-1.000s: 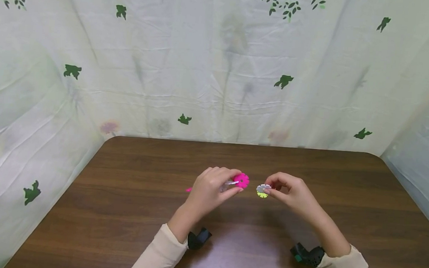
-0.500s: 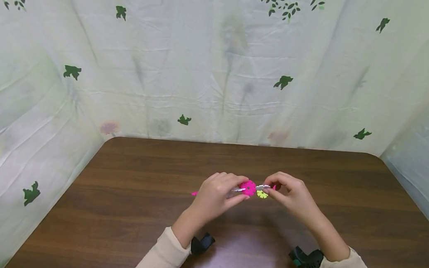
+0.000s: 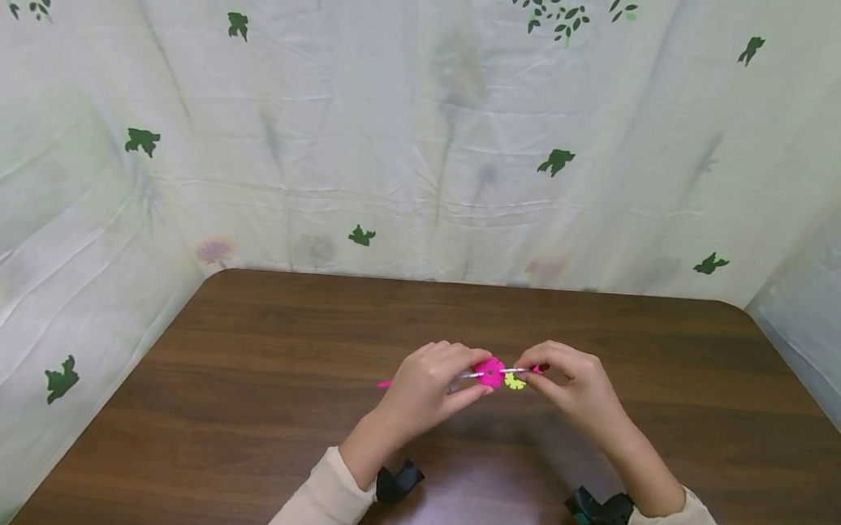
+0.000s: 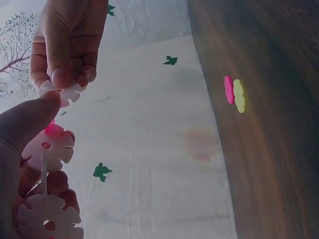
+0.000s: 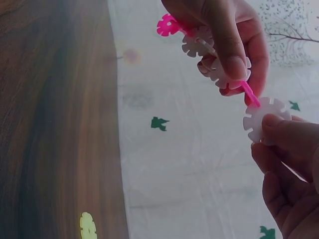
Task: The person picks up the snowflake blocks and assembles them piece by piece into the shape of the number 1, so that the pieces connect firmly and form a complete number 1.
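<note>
My left hand [image 3: 422, 385] holds a chain of slotted flower-shaped discs, white and pink, joined edge to edge. A pink disc [image 3: 489, 372] sticks out between its thumb and fingers, and another pink disc [image 3: 384, 384] shows at the chain's far end. My right hand [image 3: 575, 379] pinches a white disc [image 5: 266, 119] between thumb and fingers. That disc meets the edge of the pink one, seen edge-on in the right wrist view; how deep the slots engage I cannot tell. Fingers partly cover the chain's white discs [image 4: 49, 216].
A yellow disc [image 4: 239, 96] and a loose pink disc [image 4: 229, 89] lie side by side on the brown wooden table [image 3: 277, 326]. A pale curtain [image 3: 400, 131] with green bird shapes hangs behind the table and along its sides.
My left hand has moved slightly right and down, bringing the chain's pink disc against the white disc. The white disc has turned from face-on to edge-on in my right hand.
</note>
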The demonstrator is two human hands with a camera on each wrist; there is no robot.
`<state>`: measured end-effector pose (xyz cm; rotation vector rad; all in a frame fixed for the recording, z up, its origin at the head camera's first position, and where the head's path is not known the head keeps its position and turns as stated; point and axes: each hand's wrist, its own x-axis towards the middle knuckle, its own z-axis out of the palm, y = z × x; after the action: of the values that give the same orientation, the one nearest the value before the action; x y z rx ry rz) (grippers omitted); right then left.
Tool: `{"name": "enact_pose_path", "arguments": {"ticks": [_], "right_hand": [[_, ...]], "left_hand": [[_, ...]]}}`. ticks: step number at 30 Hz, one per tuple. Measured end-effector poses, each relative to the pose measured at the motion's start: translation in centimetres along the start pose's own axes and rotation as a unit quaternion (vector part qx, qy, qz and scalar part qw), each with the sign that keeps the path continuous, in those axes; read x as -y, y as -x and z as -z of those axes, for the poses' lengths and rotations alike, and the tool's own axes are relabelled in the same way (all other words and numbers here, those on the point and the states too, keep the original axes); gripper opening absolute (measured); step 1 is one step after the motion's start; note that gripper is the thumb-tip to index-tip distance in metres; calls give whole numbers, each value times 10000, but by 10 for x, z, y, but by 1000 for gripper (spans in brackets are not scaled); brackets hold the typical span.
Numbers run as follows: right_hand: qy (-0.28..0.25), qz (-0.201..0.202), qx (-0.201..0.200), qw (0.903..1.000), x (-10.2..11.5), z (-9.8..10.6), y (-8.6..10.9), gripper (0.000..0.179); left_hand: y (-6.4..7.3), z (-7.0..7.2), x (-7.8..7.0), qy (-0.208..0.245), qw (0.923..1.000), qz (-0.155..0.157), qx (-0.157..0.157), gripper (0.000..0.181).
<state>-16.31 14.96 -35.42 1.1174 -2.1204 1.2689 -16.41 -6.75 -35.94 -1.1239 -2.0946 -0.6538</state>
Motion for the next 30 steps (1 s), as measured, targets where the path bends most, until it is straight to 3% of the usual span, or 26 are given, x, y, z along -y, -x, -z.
{"name": "enact_pose_path", "arguments": {"ticks": [5, 7, 10, 14, 19, 25, 30], "right_hand": [[-46, 219, -40, 9997, -5, 0, 3, 9], [-43, 275, -61, 9996, -5, -1, 3, 14], [-8, 290, -92, 9995, -6, -1, 3, 6], [32, 310, -95, 9995, -6, -2, 3, 33], [20, 390, -118, 9992, -6, -4, 2, 30], [-17, 436, -132, 9990, -9, -5, 4, 10], [19, 566, -242, 9981, -11, -7, 4, 23]], "left_hand": [[0, -1, -1, 67, 10000, -23, -11, 31], [0, -1, -1, 86, 10000, -30, -7, 32], [0, -2, -1, 100, 9999, -30, -13, 32], [1, -3, -1, 104, 9999, -34, -36, 32], [1, -2, 0, 117, 9999, -6, -24, 33], [2, -2, 1, 190, 9998, -19, -26, 33], [2, -2, 1, 200, 9998, -25, -36, 33]]}}
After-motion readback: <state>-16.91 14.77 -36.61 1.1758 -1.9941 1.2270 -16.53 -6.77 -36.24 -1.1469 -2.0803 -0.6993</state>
